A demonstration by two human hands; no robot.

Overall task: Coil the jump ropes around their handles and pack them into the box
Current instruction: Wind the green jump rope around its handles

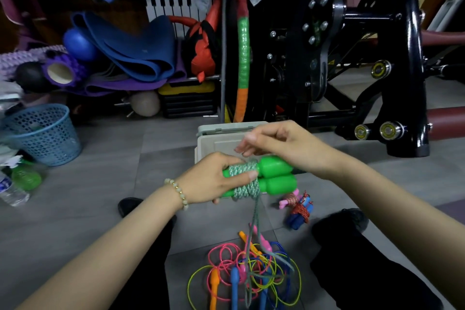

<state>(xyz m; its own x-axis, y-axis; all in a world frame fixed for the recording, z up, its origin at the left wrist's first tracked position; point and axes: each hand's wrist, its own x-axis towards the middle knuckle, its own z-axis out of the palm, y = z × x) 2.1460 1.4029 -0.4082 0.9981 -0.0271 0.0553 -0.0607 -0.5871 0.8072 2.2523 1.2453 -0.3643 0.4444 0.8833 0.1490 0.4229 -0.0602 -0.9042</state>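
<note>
My left hand (216,178) grips two green jump-rope handles (274,178) held side by side, thumb pressed on the green-white cord (245,171) coiled around them. Just above the handles, my right hand (274,143) pinches a strand of that cord. The loose end of the cord (255,221) hangs down toward a tangle of thin pink, yellow and blue ropes (244,274) on the floor. A grey box (226,138) sits on the floor behind my hands. Two coiled ropes, one pink and one blue (298,209), lie on the floor right of the green handles.
A blue mesh basket (42,133) and plastic bottles (12,189) stand at the left. Rolled mats (130,55) and balls are stacked behind. A black exercise machine (352,58) fills the right background. My knees in black trousers (352,259) flank the rope pile.
</note>
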